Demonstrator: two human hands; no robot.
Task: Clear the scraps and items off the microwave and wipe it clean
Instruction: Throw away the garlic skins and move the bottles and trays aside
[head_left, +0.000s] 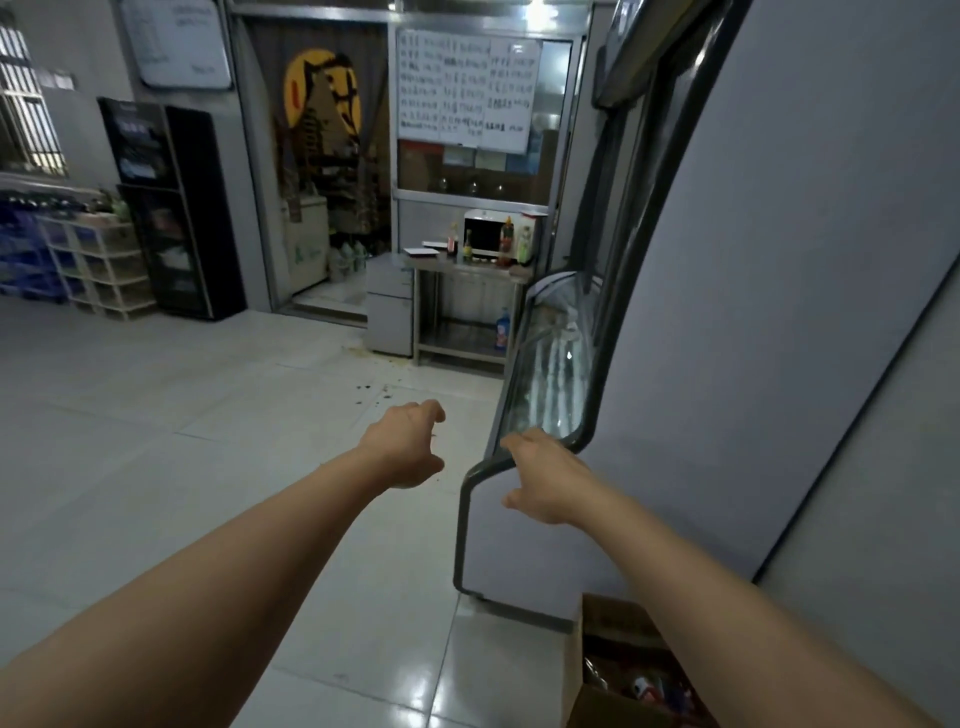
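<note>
Out in front of you, hands: both reach forward over the tiled floor (156, 415), holding nothing.
Left hand (408, 447): fingers loosely curled, released.
Right hand (545, 478): relaxed, just in front of the display freezer (519, 545); contact unclear.
Box: a cardboard box (576, 670) sits by the freezer's foot, under your right forearm.
Microwave (485, 234): white, far across the room on a steel counter (467, 267).
Around it: several bottles (506, 241) stand in front of and beside it.
</note>
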